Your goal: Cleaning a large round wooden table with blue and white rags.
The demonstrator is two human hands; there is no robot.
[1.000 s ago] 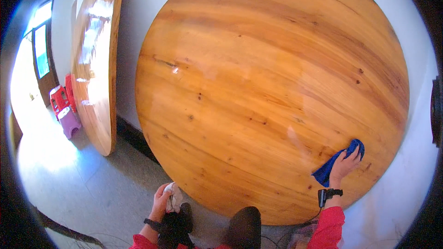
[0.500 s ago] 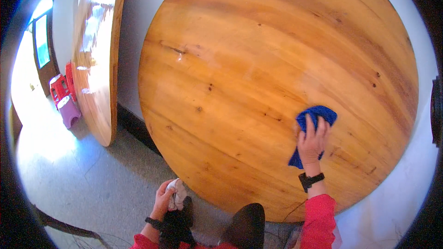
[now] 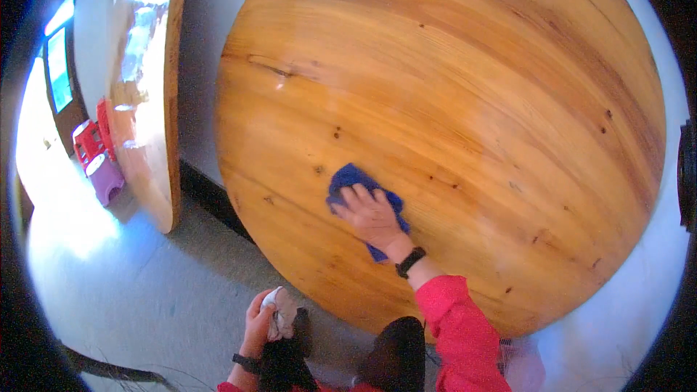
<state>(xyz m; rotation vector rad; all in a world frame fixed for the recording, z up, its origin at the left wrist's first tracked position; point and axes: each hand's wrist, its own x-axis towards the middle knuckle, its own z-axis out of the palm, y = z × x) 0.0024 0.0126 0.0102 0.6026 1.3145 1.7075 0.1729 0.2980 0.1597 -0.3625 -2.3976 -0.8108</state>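
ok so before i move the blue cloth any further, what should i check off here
1. Right-hand grip over the blue cloth: ok, spread on top of it.
2. Blue cloth resting on the round wooden tabletop: ok.
3. Cloth flat underneath: cannot tell, partly hidden.
4. Left-hand grip on the crumpled white item: ok, held off the tabletop's surface.
5. Red right sleeve clear of the wood: cannot tell, it overlaps the tabletop in this view.

Blue cloth partly hidden under right hand; tabletop cut off above.
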